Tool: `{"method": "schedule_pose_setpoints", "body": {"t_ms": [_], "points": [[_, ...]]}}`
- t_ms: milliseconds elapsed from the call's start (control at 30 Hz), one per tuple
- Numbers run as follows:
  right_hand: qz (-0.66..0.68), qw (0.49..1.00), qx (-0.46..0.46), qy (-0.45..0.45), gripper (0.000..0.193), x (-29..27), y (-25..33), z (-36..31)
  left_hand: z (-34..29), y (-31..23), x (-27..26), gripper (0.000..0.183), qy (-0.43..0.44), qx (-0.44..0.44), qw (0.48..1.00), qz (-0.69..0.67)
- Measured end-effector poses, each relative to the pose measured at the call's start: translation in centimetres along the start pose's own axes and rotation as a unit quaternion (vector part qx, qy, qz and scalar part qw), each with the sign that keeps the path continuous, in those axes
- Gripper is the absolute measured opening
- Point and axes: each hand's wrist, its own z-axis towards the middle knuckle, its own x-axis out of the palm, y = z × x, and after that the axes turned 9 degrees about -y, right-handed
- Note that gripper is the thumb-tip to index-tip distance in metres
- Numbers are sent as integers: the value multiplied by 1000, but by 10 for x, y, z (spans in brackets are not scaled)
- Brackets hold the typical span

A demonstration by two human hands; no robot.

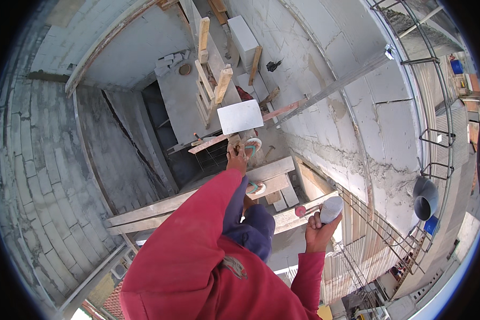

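Close by, the right hand (pixel 318 234) gripped a pale lump (pixel 332 209) between thumb and fingers, a red knob (pixel 301 211) just left of it. Farther out, the left hand (pixel 237 159) was near a white block (pixel 240 117); whether it grasped anything, I couldn't tell. Wooden sticks (pixel 223 84) stood beyond.

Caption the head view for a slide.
Amid block walls, right hand holds a rounded whitish object, left hand near a white slab.
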Motion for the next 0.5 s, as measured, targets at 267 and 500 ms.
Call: {"method": "schedule_pose_setpoints", "body": {"t_ms": [267, 500], "points": [[-9, 999, 26, 39, 43, 53, -6, -14, 31, -13, -79, 102, 47, -161, 983, -70], [-51, 996, 46, 49, 46, 95, -3, -10, 215, 109, -178, 87, -309, -165, 923, -159]]}}
